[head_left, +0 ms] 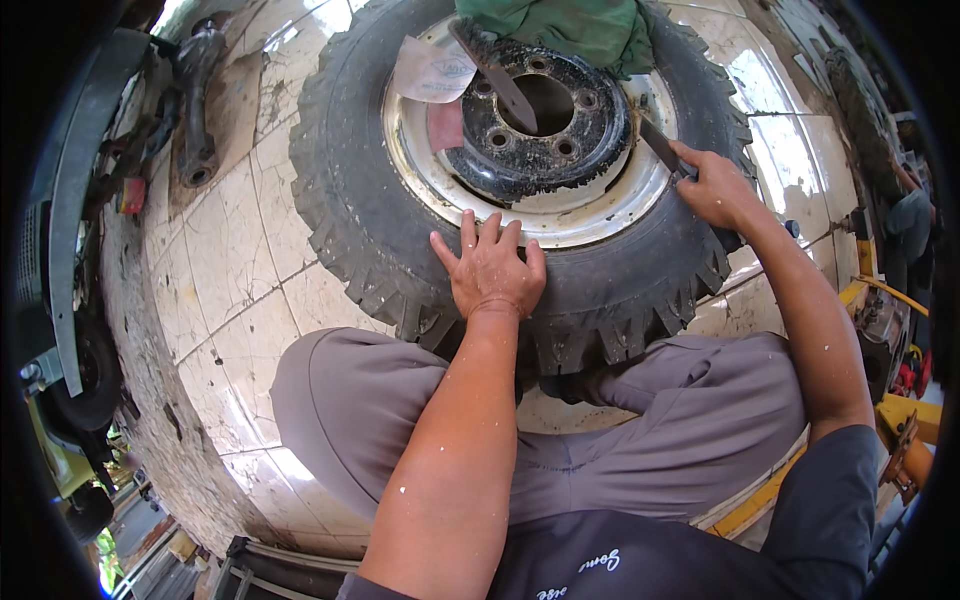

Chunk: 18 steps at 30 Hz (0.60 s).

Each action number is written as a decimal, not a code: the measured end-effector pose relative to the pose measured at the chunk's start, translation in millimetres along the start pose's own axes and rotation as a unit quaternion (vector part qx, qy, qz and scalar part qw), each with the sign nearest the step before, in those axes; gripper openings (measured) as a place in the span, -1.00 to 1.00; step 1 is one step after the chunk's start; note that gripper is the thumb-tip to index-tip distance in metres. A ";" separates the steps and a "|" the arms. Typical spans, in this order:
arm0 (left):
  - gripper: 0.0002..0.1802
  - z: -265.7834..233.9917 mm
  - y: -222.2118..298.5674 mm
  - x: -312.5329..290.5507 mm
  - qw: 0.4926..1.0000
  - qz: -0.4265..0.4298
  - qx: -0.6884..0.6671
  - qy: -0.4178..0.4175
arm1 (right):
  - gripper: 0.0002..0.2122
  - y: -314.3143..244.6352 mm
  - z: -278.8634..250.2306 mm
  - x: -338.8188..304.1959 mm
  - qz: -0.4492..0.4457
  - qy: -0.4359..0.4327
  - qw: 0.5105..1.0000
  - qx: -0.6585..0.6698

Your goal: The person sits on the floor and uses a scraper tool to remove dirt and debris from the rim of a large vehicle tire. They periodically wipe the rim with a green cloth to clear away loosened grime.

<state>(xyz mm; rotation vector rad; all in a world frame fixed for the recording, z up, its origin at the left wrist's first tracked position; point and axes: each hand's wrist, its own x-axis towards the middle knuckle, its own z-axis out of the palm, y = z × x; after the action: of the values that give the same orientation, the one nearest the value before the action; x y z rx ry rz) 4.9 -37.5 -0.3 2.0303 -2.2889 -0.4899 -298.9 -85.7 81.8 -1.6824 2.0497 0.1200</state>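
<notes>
A knobbly tyre (360,200) lies flat before my knees, its worn white rim (590,228) around a black, chipped wheel centre (500,170). My left hand (495,270) rests with spread fingers on the sidewall, fingertips at the rim's near edge. In my right hand (712,188) is a dark flat-bladed scraper (658,145), its blade pointing up-left against the rim's right side. A dark-handled brush (505,90) lies across the wheel centre. Beside it are a pale sheet of paper (433,70) and a reddish sandpaper piece (446,127). A crumpled green cloth (570,30) covers the far rim.
Cracked pale floor tiles (235,240) surround the tyre. A rusty metal arm (198,100) lies on a brown sheet at the far left. Vehicle parts (70,200) line the left side. Yellow metal equipment (905,420) stands at the right, beyond my right elbow.
</notes>
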 end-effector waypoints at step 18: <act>-0.50 0.0 0.0 -0.4 1.000 -0.005 -0.002 -0.010 | -0.41 6.1 2.2 2.0 -0.012 -0.004 0.999 0.037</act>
<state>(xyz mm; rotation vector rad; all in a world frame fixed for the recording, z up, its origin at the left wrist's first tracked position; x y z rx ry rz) 5.0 -37.1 -0.2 2.0467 -2.2877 -0.5161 -304.2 -85.2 77.7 -1.6587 2.0019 0.0419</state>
